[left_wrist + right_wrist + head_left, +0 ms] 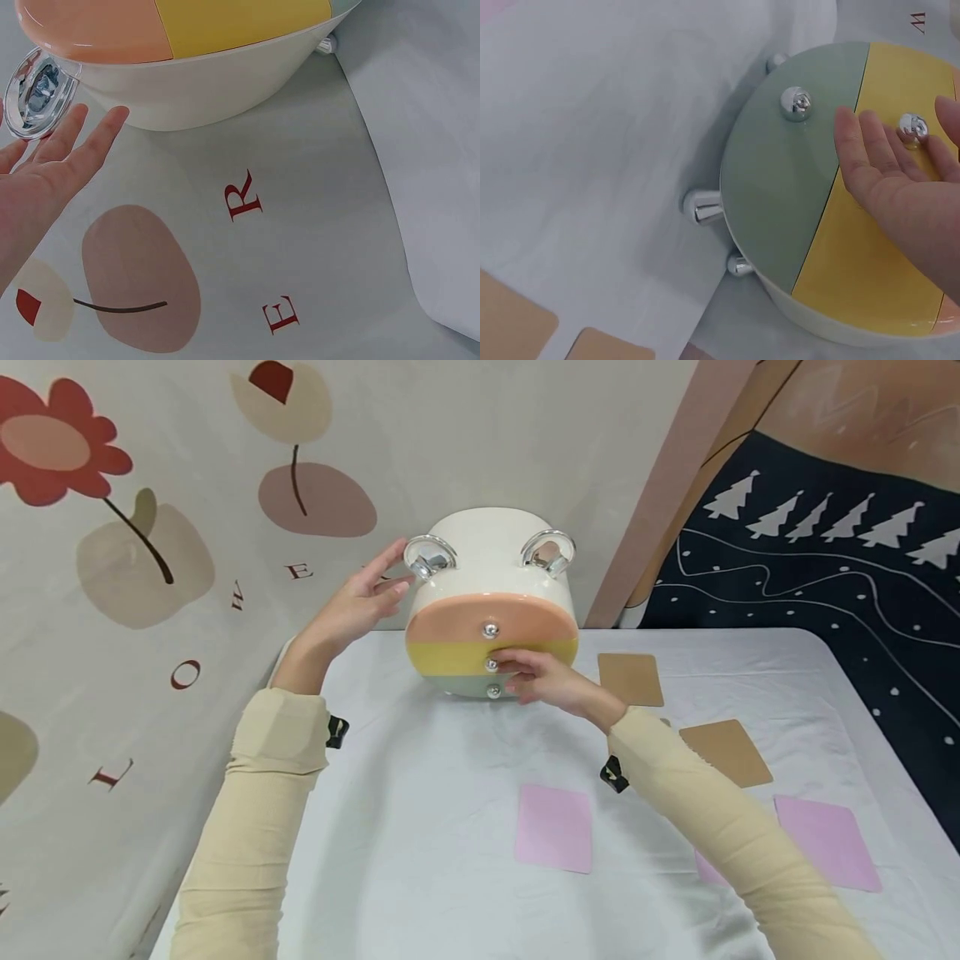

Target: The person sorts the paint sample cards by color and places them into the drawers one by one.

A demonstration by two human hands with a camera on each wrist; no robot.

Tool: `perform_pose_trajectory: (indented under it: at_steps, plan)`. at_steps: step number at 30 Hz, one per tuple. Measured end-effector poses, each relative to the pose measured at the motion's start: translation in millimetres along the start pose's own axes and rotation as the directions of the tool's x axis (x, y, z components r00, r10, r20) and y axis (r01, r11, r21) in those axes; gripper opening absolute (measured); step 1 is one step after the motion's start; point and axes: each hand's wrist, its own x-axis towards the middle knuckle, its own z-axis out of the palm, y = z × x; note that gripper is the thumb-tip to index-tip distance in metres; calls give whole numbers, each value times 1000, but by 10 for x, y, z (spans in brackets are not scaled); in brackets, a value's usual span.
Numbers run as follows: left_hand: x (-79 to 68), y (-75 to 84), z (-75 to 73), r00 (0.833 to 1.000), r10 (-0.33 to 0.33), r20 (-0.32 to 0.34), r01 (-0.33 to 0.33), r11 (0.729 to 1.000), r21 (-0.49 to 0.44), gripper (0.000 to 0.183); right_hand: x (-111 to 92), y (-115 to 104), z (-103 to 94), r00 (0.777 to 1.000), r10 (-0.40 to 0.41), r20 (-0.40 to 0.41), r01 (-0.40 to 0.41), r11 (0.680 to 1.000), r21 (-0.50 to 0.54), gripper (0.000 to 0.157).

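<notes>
white cloth [427, 843] | knobbed box [491, 606] atop | flowered backdrop [450, 443] | navy print [817, 581]

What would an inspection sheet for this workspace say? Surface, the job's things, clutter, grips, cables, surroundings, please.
Surface: white tablecloth, lightly wrinkled.
Job's things: cream box with orange, yellow and green front bands, one silver knob on each, standing toward the far side; bands look flush.
Clutter: brown cards and pink cards lying flat, mostly to the right.
Left grip: fingers extended beside the left silver ring; contact unclear.
Right grip: fingers at the middle knob, on yellow; a pinch can't be confirmed.
Cables: nothing seen for certain.
Surroundings: flower-printed backdrop left and behind, dark tree-printed backdrop at right.
</notes>
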Motion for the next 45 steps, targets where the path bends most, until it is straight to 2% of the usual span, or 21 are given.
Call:
perform_pose_trajectory:
  at_steps: [10,17,24,32,45]
  plan:
    - [20,-19,12,1000,2,4,-2,1000,-4,59,-5,24,-38,1000,20,17,-19,1000,-11,51]
    - [10,-21,-13,1000,4,30,-3,999,-34,59,-150,77,14,995,-10,95,11,1000,-15,52]
    - [1,-15,-11,999,-14,36,16,999,-33,60,-397,142,144,971,-83,225,97,994,-52,55]
    - [3,-17,-8,999,0,42,1,1000,-24,61,-638,210,319,937,-123,326,156,985,-77,59]
    - [3,-24,-4,999,1,45,-1,1000,-6,61,-786,235,405,926,-137,352,170,983,-66,60]
